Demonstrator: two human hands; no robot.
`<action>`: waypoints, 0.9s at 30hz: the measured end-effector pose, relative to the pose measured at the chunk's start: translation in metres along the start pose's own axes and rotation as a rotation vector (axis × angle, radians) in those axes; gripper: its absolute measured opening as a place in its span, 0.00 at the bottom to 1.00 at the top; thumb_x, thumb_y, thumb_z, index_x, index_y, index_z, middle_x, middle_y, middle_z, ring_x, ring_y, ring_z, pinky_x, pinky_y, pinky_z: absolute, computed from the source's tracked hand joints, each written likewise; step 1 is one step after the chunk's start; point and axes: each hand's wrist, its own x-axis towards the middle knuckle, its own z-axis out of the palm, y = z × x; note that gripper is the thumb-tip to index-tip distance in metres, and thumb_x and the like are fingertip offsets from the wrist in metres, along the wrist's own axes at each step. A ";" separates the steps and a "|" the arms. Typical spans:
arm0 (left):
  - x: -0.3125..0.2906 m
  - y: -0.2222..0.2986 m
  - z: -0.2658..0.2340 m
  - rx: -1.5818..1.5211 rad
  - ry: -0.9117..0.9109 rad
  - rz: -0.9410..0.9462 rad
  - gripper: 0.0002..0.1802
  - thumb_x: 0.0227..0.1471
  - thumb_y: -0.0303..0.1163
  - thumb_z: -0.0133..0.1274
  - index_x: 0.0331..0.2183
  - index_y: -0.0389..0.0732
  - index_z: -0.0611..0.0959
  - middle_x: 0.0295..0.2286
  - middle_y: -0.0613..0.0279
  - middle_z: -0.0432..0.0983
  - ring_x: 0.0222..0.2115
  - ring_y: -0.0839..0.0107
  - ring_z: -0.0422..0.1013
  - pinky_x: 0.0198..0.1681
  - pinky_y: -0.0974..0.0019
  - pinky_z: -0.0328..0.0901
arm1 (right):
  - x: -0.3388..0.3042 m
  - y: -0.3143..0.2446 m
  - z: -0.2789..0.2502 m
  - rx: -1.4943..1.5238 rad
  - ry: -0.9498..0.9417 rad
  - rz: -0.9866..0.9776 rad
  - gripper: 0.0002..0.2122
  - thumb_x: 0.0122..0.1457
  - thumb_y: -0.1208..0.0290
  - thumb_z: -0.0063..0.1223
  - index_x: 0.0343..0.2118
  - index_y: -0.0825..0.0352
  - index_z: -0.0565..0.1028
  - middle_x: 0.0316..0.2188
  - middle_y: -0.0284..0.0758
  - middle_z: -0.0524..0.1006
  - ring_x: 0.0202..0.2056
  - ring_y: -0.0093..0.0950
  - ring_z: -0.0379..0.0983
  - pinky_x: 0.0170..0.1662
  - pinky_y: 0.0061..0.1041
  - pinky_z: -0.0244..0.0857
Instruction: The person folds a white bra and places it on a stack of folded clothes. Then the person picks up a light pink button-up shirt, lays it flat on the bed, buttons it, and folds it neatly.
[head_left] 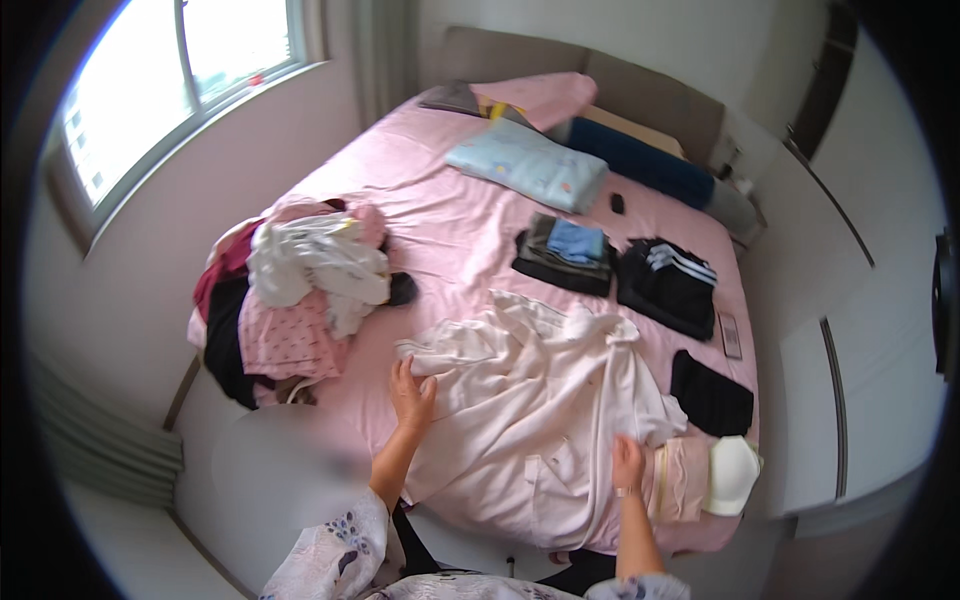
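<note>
Floral-printed sleeves (335, 555) enter from the lower edge, and both forearms reach forward over the near side of a bed covered in a pink sheet (440, 190). Left hand (411, 392) lies flat, fingers spread, on the left edge of a pale cream garment (540, 400) that is spread rumpled across the near half of the bed. Right hand (627, 464) rests on the garment's lower right part; whether it pinches the cloth or only presses on it cannot be told. Just right of that hand sit a folded pale pink piece (680, 478) and a cream padded item (733, 474), touching each other. A black folded piece (711, 395) lies beyond them. Farther up the bed stand two folded stacks, one dark with a blue piece on top (566, 255), one black with white stripes (668, 283). An unsorted heap of clothes (290, 295) occupies the left edge. A light blue pillow (528, 164) lies near the headboard.
</note>
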 end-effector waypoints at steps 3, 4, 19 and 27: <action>-0.004 -0.070 -0.009 -0.003 -0.234 -0.373 0.18 0.38 0.29 0.52 0.37 0.38 0.77 0.31 0.51 0.74 0.35 0.59 0.70 0.40 0.60 0.64 | -0.063 -0.006 -0.005 0.216 0.014 0.214 0.08 0.56 0.71 0.46 0.33 0.70 0.72 0.23 0.30 0.74 0.20 0.16 0.67 0.24 0.16 0.62; -0.006 -0.071 -0.011 -0.157 -0.277 -0.529 0.14 0.38 0.26 0.50 0.33 0.39 0.79 0.26 0.53 0.75 0.27 0.62 0.72 0.33 0.61 0.66 | -0.074 -0.008 -0.007 0.185 -0.029 0.230 0.08 0.55 0.71 0.46 0.31 0.70 0.73 0.22 0.31 0.74 0.20 0.17 0.68 0.24 0.16 0.63; -0.142 -0.062 -0.142 -0.502 -0.723 -0.481 0.34 0.38 0.43 0.62 0.46 0.37 0.70 0.31 0.56 0.73 0.32 0.71 0.69 0.38 0.69 0.64 | -0.083 0.076 0.028 -0.023 0.022 0.015 0.04 0.47 0.76 0.49 0.24 0.71 0.74 0.17 0.31 0.73 0.18 0.19 0.66 0.21 0.19 0.61; -0.159 -0.057 -0.116 -0.383 -0.788 -0.530 0.27 0.39 0.35 0.59 0.43 0.38 0.74 0.30 0.64 0.75 0.31 0.75 0.70 0.39 0.71 0.63 | -0.177 -0.001 0.049 -0.660 -0.029 -0.531 0.22 0.43 0.61 0.56 0.42 0.64 0.69 0.40 0.47 0.70 0.41 0.43 0.67 0.45 0.38 0.61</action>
